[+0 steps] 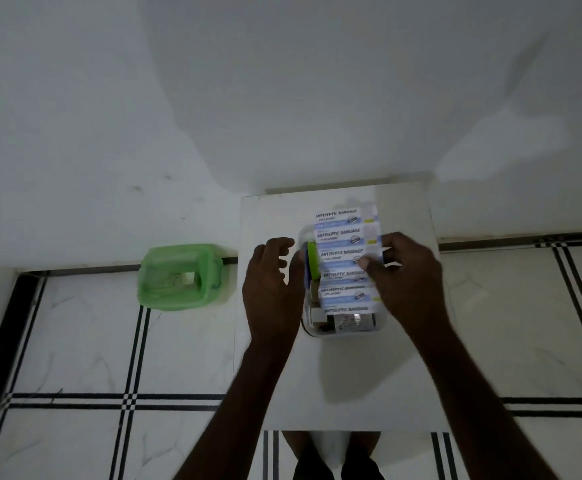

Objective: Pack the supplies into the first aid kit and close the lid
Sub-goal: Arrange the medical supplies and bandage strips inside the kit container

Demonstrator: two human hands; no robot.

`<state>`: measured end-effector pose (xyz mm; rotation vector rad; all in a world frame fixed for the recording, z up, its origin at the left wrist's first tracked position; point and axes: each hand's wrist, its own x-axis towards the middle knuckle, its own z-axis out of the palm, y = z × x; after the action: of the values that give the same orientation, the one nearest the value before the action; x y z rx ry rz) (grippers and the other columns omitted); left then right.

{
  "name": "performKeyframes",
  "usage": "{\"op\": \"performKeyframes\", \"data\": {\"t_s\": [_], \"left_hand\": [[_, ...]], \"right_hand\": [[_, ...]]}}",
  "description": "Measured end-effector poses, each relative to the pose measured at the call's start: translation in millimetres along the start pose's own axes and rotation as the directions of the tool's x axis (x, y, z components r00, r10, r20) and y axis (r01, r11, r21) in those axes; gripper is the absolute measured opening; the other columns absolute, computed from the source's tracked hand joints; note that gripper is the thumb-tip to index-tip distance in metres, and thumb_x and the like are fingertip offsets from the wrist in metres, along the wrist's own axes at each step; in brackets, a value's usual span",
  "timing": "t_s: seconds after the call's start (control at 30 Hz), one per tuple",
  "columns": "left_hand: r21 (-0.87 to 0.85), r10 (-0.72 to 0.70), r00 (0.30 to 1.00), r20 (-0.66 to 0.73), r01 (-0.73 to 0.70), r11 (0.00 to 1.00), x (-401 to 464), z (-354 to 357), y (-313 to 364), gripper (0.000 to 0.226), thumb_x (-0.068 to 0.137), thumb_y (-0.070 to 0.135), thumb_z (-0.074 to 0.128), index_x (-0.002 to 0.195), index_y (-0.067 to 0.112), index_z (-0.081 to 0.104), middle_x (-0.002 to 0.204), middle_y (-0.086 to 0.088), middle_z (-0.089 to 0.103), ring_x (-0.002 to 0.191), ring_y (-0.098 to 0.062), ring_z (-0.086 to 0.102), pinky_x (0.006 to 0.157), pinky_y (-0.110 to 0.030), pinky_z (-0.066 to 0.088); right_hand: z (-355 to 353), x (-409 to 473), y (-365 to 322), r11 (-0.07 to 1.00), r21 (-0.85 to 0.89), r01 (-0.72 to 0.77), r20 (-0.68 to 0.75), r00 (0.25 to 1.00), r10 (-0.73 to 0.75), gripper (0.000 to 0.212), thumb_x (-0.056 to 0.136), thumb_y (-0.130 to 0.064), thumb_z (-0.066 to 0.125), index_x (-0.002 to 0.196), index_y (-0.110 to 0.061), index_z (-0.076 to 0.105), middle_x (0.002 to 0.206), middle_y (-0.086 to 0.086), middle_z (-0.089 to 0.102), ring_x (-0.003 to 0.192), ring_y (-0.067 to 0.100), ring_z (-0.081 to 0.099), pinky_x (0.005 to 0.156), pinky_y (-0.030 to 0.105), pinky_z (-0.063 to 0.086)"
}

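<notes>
Six or so "ANTISEPTIC BANDAGE" panels in one joined bandage strip (pixel 346 258), draped lengthwise over the clear first aid kit (pixel 343 332), far end overhanging toward the back edge of the white table (pixel 352 382), near end dipping into the container. Kit toward the back half of the table, roughly mid-width. Inside: a green item (pixel 313 259) upright against the left wall, a small dark-labelled packet (pixel 350 322) at the near end; other contents too dim to name.

Right hand (pixel 409 278) at the strip's right edge, thumb and fingertips pinched on the paper about halfway along. Left hand (pixel 275 289) just beside the kit's left wall, fingers loosely curled and apart, thumb close to the rim; contact with the wall impossible to confirm, nothing held.

No lid anywhere on the table. Green tinted plastic piece (pixel 178 277) on the tiled floor, well apart to the left, against the wall; possibly the lid, not certain.

Handling, as judgement: very light, thin, floppy paper-backed strip, likely to buckle or spring out rather than lie flat; probably perforated between panels, so prone to tearing under a tug. Best folded concertina-wise at the joints, gripped by the edges, pressed down flat. Kit itself light and smooth-walled, liable to slide on the table, so worth steadying with the free hand. Packing unfinished, closing not yet begun.
</notes>
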<state>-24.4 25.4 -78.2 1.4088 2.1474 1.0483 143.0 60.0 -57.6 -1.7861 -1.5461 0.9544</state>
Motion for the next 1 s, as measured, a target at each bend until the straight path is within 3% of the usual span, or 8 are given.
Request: {"op": "performKeyframes", "data": {"t_s": [0.1,0.17,0.33,0.43,0.53,0.63,0.77,1.0], "left_hand": [[0.059,0.010,0.996,0.085,-0.015,0.998,-8,7,-8,0.038,0.093,0.038,0.060,0.128,0.024,0.054,0.119,0.005,0.058,0.097,-0.014,0.062,0.078,-0.035,0.056],[0.068,-0.017,0.993,0.119,0.009,0.998,-12,12,-13,0.049,0.092,0.035,0.062,0.137,0.023,0.048,0.125,0.002,0.056,0.095,-0.013,0.062,0.077,-0.039,0.058],[0.071,-0.001,0.986,0.168,-0.011,0.997,-15,18,-14,0.053,0.091,0.028,0.062,0.141,0.028,0.044,0.129,0.003,0.054,0.100,-0.015,0.065,0.077,-0.040,0.059],[0.102,0.015,0.976,0.217,-0.038,0.994,-16,19,-16,0.063,0.090,0.028,0.064,0.147,0.027,0.038,0.136,-0.001,0.050,0.111,-0.020,0.062,0.081,-0.041,0.059],[0.108,0.041,0.969,0.243,-0.070,0.992,-23,17,-16,0.067,0.087,0.029,0.066,0.147,0.023,0.037,0.141,-0.002,0.045,0.121,-0.020,0.055,0.086,-0.037,0.057],[0.084,0.069,0.963,0.260,-0.094,0.992,-30,16,-19,0.064,0.090,0.037,0.064,0.147,0.021,0.039,0.145,-0.003,0.045,0.124,-0.018,0.054,0.085,-0.028,0.052],[0.086,0.034,0.962,0.272,-0.060,0.994,-25,16,-16,0.065,0.092,0.031,0.063,0.149,0.021,0.035,0.150,-0.003,0.040,0.126,-0.019,0.053,0.090,-0.036,0.054],[0.131,0.011,0.967,0.254,-0.045,0.990,-9,22,-12,0.068,0.091,0.025,0.061,0.152,0.022,0.031,0.149,-0.006,0.041,0.121,-0.024,0.057,0.084,-0.037,0.054]], "right_hand": [[26,-5,3,0.998,-0.020,-0.062,0.032,0.998,0.062,0.032,0.078,-0.022,0.077,0.105,-0.015,0.062,0.095,0.004,0.075,0.076,0.019,0.072,0.071,0.042,0.061],[26,-7,2,0.996,-0.072,-0.043,0.000,0.999,0.043,0.038,0.079,-0.024,0.077,0.112,-0.014,0.061,0.098,0.006,0.076,0.079,0.023,0.073,0.073,0.043,0.061],[20,-16,7,0.970,-0.208,0.123,-0.020,0.991,-0.130,0.036,0.082,-0.020,0.074,0.115,-0.011,0.062,0.107,0.008,0.074,0.087,0.025,0.073,0.075,0.041,0.061],[26,-21,13,0.950,-0.267,0.162,0.052,0.987,-0.154,0.038,0.085,-0.019,0.070,0.120,-0.009,0.062,0.117,0.011,0.069,0.094,0.027,0.072,0.075,0.042,0.062],[25,-23,15,0.936,-0.307,0.175,0.039,0.985,-0.171,0.032,0.084,-0.017,0.070,0.114,-0.006,0.065,0.112,0.012,0.069,0.092,0.028,0.071,0.074,0.035,0.059],[21,-22,17,0.934,-0.319,0.161,0.036,0.987,-0.158,0.030,0.084,-0.017,0.071,0.111,-0.007,0.065,0.112,0.012,0.069,0.087,0.028,0.072,0.071,0.034,0.059],[23,-20,22,0.934,-0.312,0.175,0.059,0.985,-0.165,0.033,0.084,-0.013,0.072,0.114,-0.005,0.063,0.117,0.015,0.064,0.092,0.031,0.071,0.072,0.039,0.062],[30,-23,21,0.951,-0.260,0.167,-0.006,0.985,-0.174,0.044,0.080,-0.013,0.076,0.120,-0.007,0.059,0.127,0.013,0.057,0.099,0.028,0.068,0.077,0.034,0.059]]}}
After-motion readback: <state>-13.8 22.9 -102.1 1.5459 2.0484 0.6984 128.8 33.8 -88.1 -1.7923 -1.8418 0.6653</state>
